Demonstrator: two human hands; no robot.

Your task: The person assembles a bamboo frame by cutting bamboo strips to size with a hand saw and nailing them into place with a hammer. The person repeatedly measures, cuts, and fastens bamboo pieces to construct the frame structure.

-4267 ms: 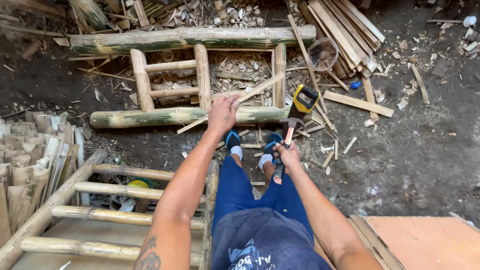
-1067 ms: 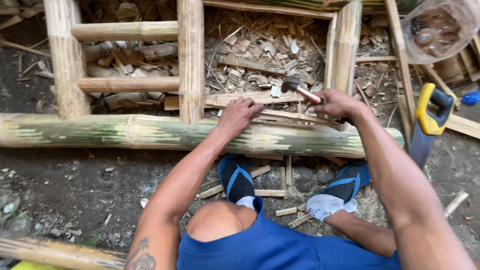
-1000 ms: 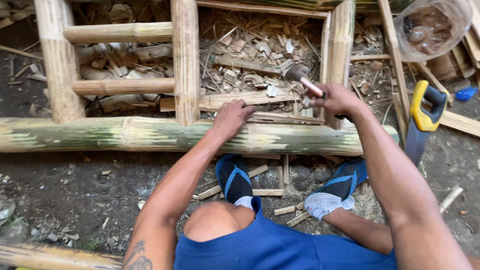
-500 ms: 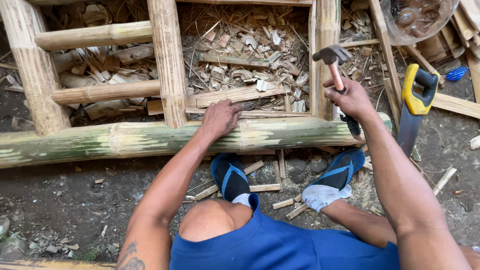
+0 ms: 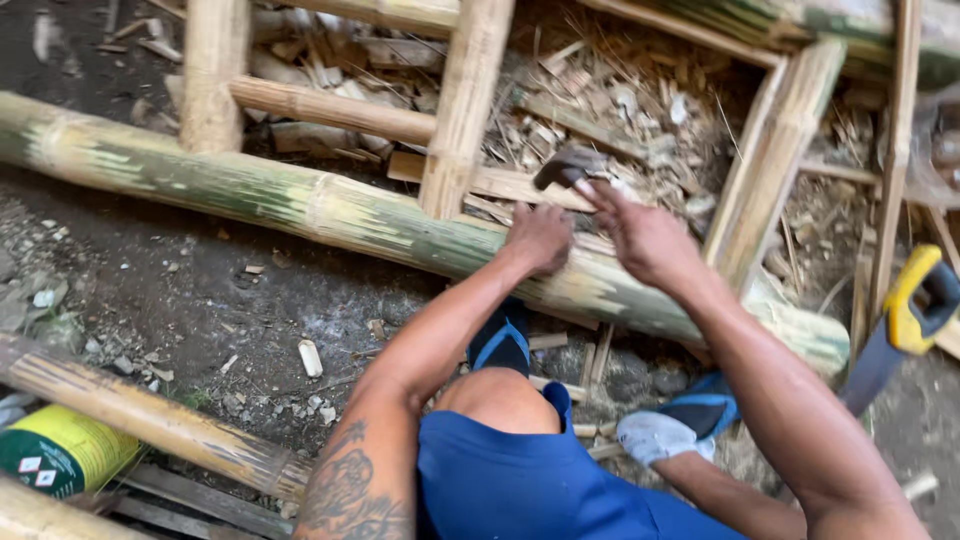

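My right hand [image 5: 648, 236] grips a hammer [image 5: 562, 169], whose blurred metal head is down near a flat bamboo slat [image 5: 500, 183]. My left hand [image 5: 537, 236] is curled on the thick green bamboo pole [image 5: 300, 205], just below that slat. The pole is the near rail of a bamboo frame with upright rungs [image 5: 462, 95] running away from me. I crouch over it in blue shorts, feet in blue sandals just behind the pole.
A handsaw with a yellow-and-black handle [image 5: 910, 315] leans at the right. Bamboo chips and offcuts [image 5: 640, 105] litter the ground inside the frame. Another bamboo frame [image 5: 150, 420] and a green-and-yellow can [image 5: 60, 450] lie at the lower left.
The hammer was raised upright half a second ago and has swung down to the slat beside my left hand. The view has shifted right and closer.
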